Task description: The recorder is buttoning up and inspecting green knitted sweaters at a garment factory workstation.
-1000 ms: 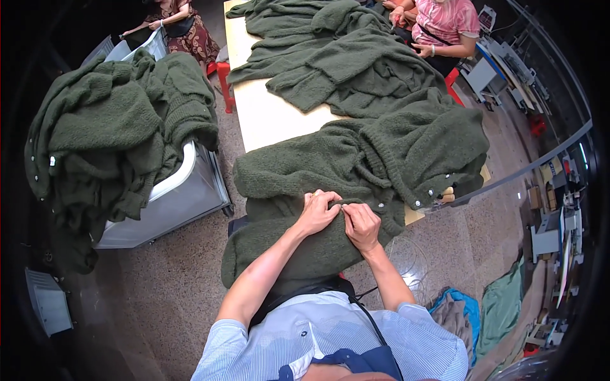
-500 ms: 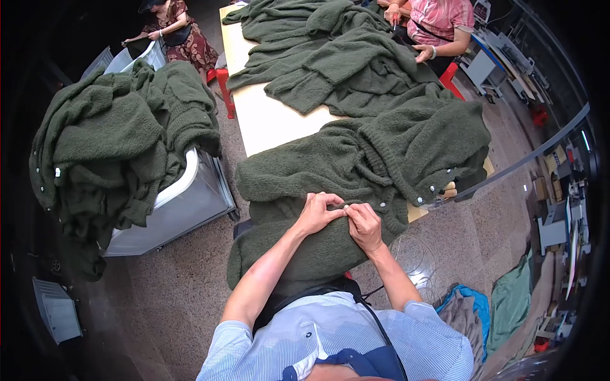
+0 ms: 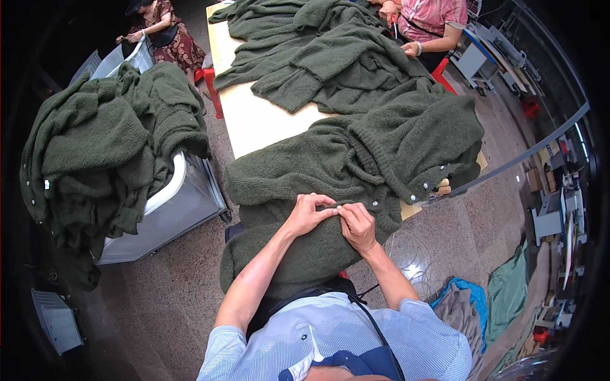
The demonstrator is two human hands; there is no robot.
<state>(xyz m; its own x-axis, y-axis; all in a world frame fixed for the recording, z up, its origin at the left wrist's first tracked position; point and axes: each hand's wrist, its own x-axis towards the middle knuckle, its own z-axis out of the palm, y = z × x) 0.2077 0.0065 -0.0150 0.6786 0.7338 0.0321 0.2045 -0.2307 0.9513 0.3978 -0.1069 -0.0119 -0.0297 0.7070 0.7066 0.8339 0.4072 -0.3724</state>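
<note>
A dark green knitted cardigan (image 3: 286, 162) lies over the near end of the table and across my lap. My left hand (image 3: 309, 214) is closed in a pinch on its edge. Beside it, fingertips almost touching, my right hand (image 3: 358, 227) pinches the same edge, where a small pale button (image 3: 338, 208) shows between the hands. Another shiny button (image 3: 375, 204) sits just right of my right hand. Farther along the edge are a button (image 3: 413, 198) and one more (image 3: 426, 187). My fingertips partly hide the fabric they grip.
More green knitwear (image 3: 343, 63) covers the pale wooden table (image 3: 244, 124). At left, a white bin (image 3: 171, 213) is heaped with green garments (image 3: 95, 133). One person (image 3: 432, 22) sits at the far right holding red-handled scissors (image 3: 394, 26); another (image 3: 166, 35) sits at far left.
The whole view has shifted slightly, so the table and bin appear farther left. Both my hands stay pinched at the same button on the cardigan's edge.
</note>
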